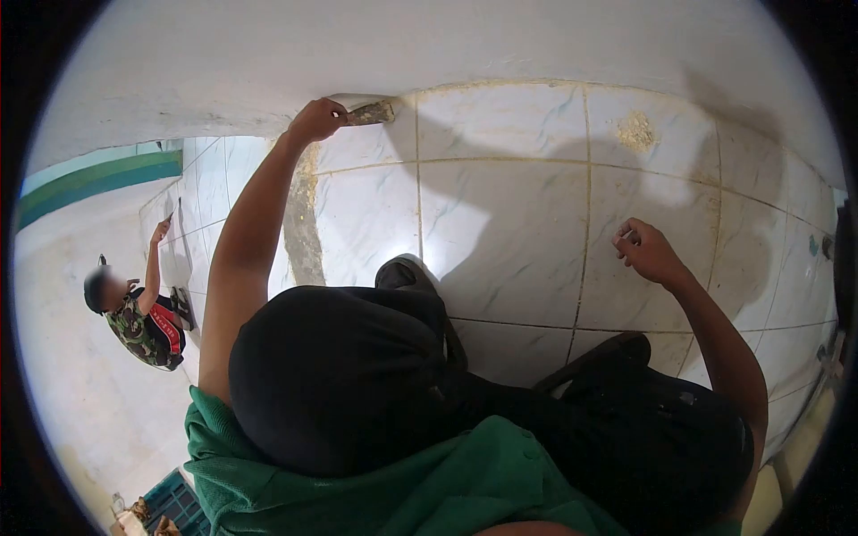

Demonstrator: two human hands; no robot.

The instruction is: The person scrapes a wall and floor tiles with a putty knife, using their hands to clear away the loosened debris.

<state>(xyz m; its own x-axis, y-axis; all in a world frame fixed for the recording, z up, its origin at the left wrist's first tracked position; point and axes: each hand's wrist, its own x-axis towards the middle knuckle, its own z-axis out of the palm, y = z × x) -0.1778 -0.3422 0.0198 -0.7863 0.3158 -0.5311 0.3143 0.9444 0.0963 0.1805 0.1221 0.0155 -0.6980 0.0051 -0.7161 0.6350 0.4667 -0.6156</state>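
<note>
At the foot of the wall, my left hand is closed round the handle of a scraper, its blade pointing right, near the top edge of the white floor tiles. My right hand hovers over the tiles at the right with its fingers curled; something small and pale shows at the fingertips, too small to name. Above that hand lies a small heap of yellowish crumbs. A rough grey-brown strip runs between tiles below my left hand.
The white wall curves along the top. At the left another person crouches, one arm raised with a thin tool. A green crate stands at the lower left. My sandalled feet rest on the tiles.
</note>
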